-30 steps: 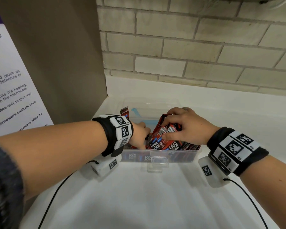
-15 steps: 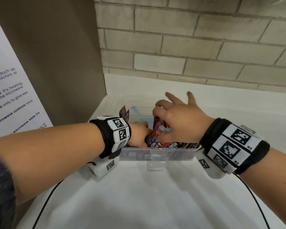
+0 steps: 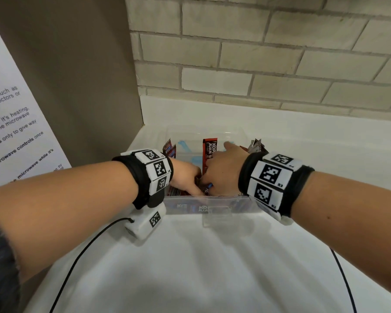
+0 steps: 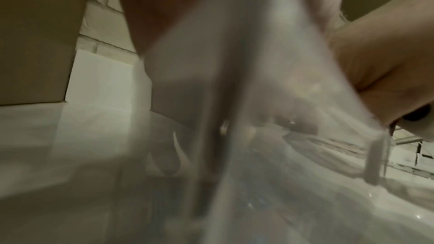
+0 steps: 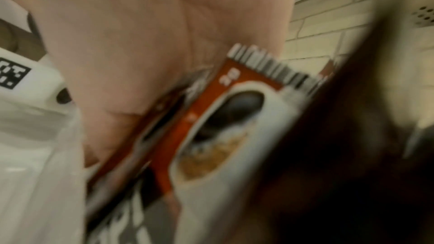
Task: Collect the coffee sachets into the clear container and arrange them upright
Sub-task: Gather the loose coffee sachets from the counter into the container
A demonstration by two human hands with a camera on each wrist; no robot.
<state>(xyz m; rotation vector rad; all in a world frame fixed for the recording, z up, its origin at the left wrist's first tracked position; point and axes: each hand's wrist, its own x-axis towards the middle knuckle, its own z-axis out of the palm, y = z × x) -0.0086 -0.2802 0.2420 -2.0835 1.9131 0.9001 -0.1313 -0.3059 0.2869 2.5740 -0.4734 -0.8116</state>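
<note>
Hands (image 3: 224,170) amid sachets (image 3: 209,152), brick wall (image 3: 257,53) behind

A white table (image 3: 201,267) fills the lower part of the head view, with a low white upstand along its back edge. Behind it rises a wall of pale bricks (image 3: 269,53) with grey joints. To the left stands a plain tan panel (image 3: 77,75), meeting the bricks at the corner. Further left, a white notice (image 3: 11,132) hangs at a slant; its printed lines mention a microwave, heating and detectors. Two thin black cables (image 3: 77,263) trail across the table.
</note>
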